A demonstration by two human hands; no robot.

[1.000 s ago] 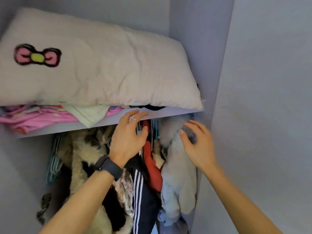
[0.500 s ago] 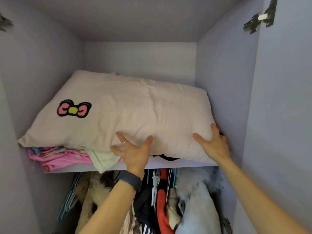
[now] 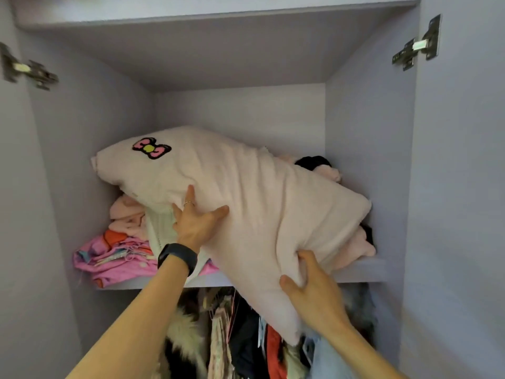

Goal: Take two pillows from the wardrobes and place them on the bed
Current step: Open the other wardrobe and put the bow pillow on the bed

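A pale pink pillow (image 3: pixel 246 203) with a pink bow patch lies tilted on the upper shelf (image 3: pixel 360 272) of the open lilac wardrobe, its near corner hanging past the shelf's front edge. My left hand (image 3: pixel 195 218), with a ring and a black wristband, presses flat against the pillow's underside near its left half. My right hand (image 3: pixel 311 285) grips the pillow's lower right part, fingers dug into the fabric. No second pillow shows.
Folded pink clothes (image 3: pixel 114 255) are stacked on the shelf under the pillow, with more pink and black garments (image 3: pixel 322 166) behind it. Hanging clothes (image 3: pixel 240 337) fill the space below. Both doors stand open, hinges (image 3: pixel 416 45) at the sides.
Both hands have taken hold of the pillow and pulled it forward; its right end has swung out over the shelf edge and tilted down. The garments behind it have come into sight.
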